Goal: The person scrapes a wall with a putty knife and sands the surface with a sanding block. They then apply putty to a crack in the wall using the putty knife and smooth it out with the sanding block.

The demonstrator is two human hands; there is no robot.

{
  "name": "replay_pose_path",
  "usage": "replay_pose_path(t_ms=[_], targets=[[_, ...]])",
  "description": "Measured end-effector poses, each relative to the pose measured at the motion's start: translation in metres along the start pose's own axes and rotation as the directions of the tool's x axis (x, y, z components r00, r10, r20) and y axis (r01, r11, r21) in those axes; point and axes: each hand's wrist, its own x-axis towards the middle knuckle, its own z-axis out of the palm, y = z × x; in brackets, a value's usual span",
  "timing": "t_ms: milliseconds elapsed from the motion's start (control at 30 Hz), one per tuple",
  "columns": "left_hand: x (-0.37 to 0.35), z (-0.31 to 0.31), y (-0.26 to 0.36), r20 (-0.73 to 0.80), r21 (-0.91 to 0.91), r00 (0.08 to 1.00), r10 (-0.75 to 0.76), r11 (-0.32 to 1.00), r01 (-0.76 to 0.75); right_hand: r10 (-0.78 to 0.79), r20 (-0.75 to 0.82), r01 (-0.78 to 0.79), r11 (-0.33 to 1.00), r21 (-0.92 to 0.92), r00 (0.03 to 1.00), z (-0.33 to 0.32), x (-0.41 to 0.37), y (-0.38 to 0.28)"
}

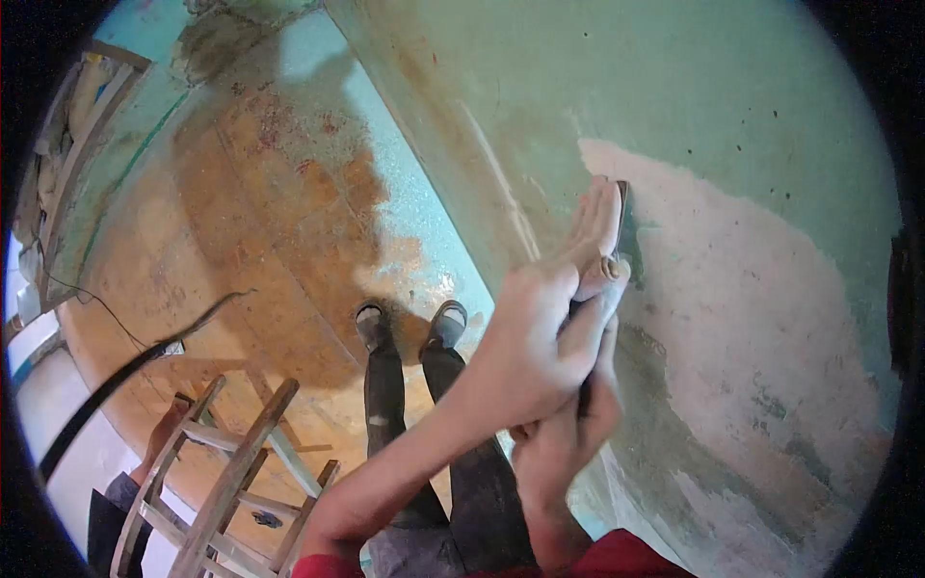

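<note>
Against the wall, a flat-bladed hand tool (624,207), apparently a scraper or trowel, is seen nearly edge-on. Its brown rounded handle (605,271) shows between my hands. My left hand (540,323) crosses in front, with fingers stretched along the blade and pressed toward the wall. Below and partly behind it, my right hand (578,419) is closed around the tool's lower part; most of its fingers are hidden. The tool lies at the left edge of a pale patch (742,270) on the green wall (694,77).
A wooden ladder (231,472) stands at lower left, with another person's hand (169,429) by it. A dark cable (116,380) runs nearby. My feet (448,323) stand on the stained brown floor (260,231), close to the wall's base. A wooden frame (92,125) is at far left.
</note>
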Motion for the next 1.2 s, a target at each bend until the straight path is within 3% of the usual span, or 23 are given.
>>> replay_pose_path(t_ms=[33,67,133,167,200,233,267,333,400,467,533,567,600,667,700,733,800,933,967,1000,1033,1100,1200], targets=[[-0.005,0.005,-0.007,0.008,-0.034,0.999,0.036,0.999,-0.035,0.0,-0.006,0.0,1.0,-0.002,1.0,0.002,0.005,0.001],[0.014,-0.007,-0.01,-0.039,-0.094,0.998,0.046,0.994,-0.05,0.021,0.065,-0.011,0.988,-0.154,0.998,0.008,0.015,0.0],[0.041,-0.036,0.003,-0.059,-0.01,0.997,-0.047,0.999,0.047,0.087,0.213,0.015,0.901,-0.433,0.973,0.023,0.031,-0.001],[0.035,-0.042,0.011,-0.019,-0.037,0.996,-0.087,0.996,0.086,0.071,0.178,0.028,0.864,-0.502,0.981,0.031,0.024,0.004],[0.022,-0.041,0.02,0.03,-0.061,0.991,-0.133,0.989,0.134,0.084,0.174,0.015,0.865,-0.501,0.981,0.03,0.01,0.005],[0.006,-0.028,0.002,0.024,-0.015,0.999,0.043,0.999,-0.043,-0.005,0.056,0.025,0.932,-0.361,0.998,0.027,-0.004,0.005],[0.005,-0.022,-0.002,0.022,0.006,0.998,0.059,0.998,-0.059,-0.079,-0.069,0.064,0.978,-0.198,0.994,0.012,-0.011,0.009],[0.004,-0.016,-0.001,0.01,-0.086,1.0,0.028,0.996,-0.027,0.034,-0.014,-0.037,0.961,-0.273,0.999,0.01,-0.005,-0.008],[0.035,-0.042,0.012,-0.065,0.116,0.994,-0.088,0.989,0.095,0.016,0.223,0.088,0.89,-0.448,0.975,0.024,0.026,0.006],[0.015,-0.02,0.0,-0.088,0.046,0.988,-0.125,0.99,0.13,0.025,0.273,0.109,0.879,-0.465,0.962,0.003,0.014,0.014],[-0.006,0.003,0.014,-0.04,-0.029,0.999,0.031,0.999,-0.032,-0.291,0.089,0.305,0.899,-0.314,0.952,0.001,0.001,0.01],[-0.005,0.01,0.016,-0.085,-0.082,0.991,0.1,0.991,-0.107,-0.122,0.002,0.12,0.97,-0.209,0.993,-0.004,-0.004,-0.001],[-0.001,0.01,0.008,-0.078,-0.091,0.993,0.091,0.991,-0.098,-0.121,-0.009,0.116,0.969,-0.218,0.993,-0.007,0.001,0.002],[0.026,-0.013,0.004,-0.068,-0.005,0.988,-0.138,0.99,0.138,-0.135,0.17,0.185,0.926,-0.329,0.976,-0.006,0.025,0.017],[0.027,-0.023,0.015,-0.059,-0.025,0.98,-0.19,0.982,0.189,-0.126,0.274,0.226,0.901,-0.37,0.953,-0.003,0.031,0.022],[0.013,-0.015,0.005,-0.06,-0.023,0.977,-0.205,0.979,0.204,-0.112,0.27,0.211,0.904,-0.372,0.956,-0.008,0.018,0.021],[-0.011,0.006,-0.009,-0.039,-0.073,0.999,0.019,0.997,-0.022,-0.116,0.045,0.124,0.917,-0.378,0.992,-0.015,-0.009,0.011],[0.027,-0.024,0.005,-0.077,0.134,0.993,-0.09,0.986,0.1,-0.089,0.163,0.156,0.873,-0.461,0.983,0.003,0.025,0.004],[0.031,-0.031,0.014,-0.107,0.05,0.984,-0.145,0.987,0.151,-0.112,0.156,0.155,0.942,-0.297,0.981,0.016,0.024,0.016],[0.02,-0.028,0.012,-0.108,0.05,0.983,-0.149,0.987,0.155,-0.19,0.181,0.252,0.862,-0.439,0.965,0.009,0.019,0.027],[0.003,-0.018,0.005,-0.063,-0.018,0.99,-0.128,0.992,0.127,-0.192,0.181,0.254,0.859,-0.445,0.965,0.009,0.011,0.018],[0.008,-0.029,0.014,-0.038,-0.091,0.995,-0.097,0.992,0.093,-0.152,0.076,0.17,0.902,-0.396,0.985,0.025,0.0,-0.007],[0.036,-0.042,0.025,-0.13,0.06,0.988,-0.087,0.994,0.096,-0.022,0.162,0.098,0.874,-0.476,0.986,0.033,0.026,-0.013]])
